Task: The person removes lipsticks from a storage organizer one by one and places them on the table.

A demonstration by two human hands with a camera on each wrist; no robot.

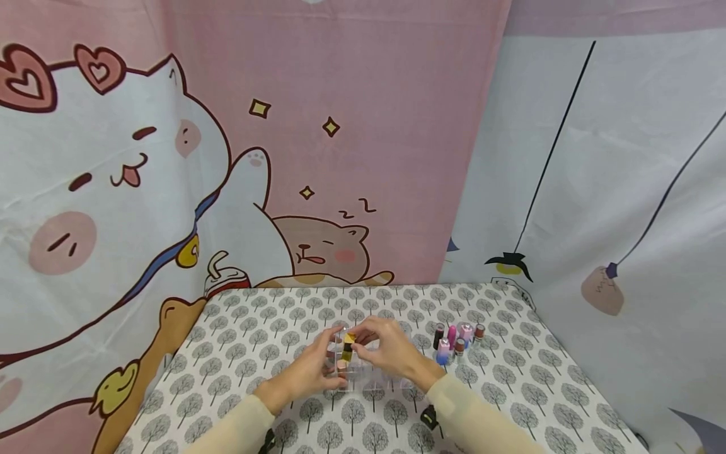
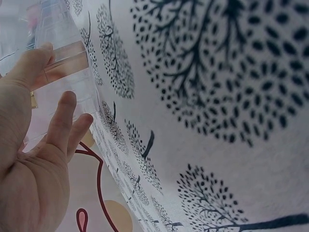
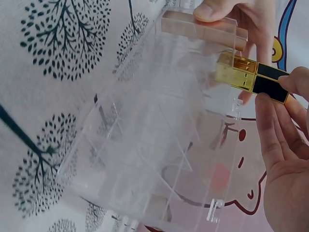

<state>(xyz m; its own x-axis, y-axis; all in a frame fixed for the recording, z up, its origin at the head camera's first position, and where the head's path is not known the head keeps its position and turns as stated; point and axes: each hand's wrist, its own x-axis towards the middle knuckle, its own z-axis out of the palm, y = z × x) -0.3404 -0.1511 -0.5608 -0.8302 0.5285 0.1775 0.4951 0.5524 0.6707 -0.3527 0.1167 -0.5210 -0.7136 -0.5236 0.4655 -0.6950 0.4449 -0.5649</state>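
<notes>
A clear plastic organizer (image 3: 130,150) with dividers stands on the cloth between my hands. My left hand (image 1: 309,369) grips its left end; the thumb lies on the front wall and the other fingers are around the far side. Inside that end compartment is a rose-gold tube (image 3: 193,30), seen through the wall in both wrist views. My right hand (image 1: 391,350) pinches the black part of a gold-and-black lipstick tube (image 3: 271,83) between thumb and fingers. The lipstick's gold end is at the organizer's upper edge, beside the rose-gold tube; how deep it reaches is unclear.
To the right stands a group of small cosmetics: a black tube (image 1: 438,337), a bright pink tube (image 1: 452,335), pink-and-blue bottles (image 1: 443,352) and brown small bottles (image 1: 479,332). Tree-print cloth (image 1: 317,410) covers the table. Curtains (image 1: 397,157) with cartoon cats hang behind it.
</notes>
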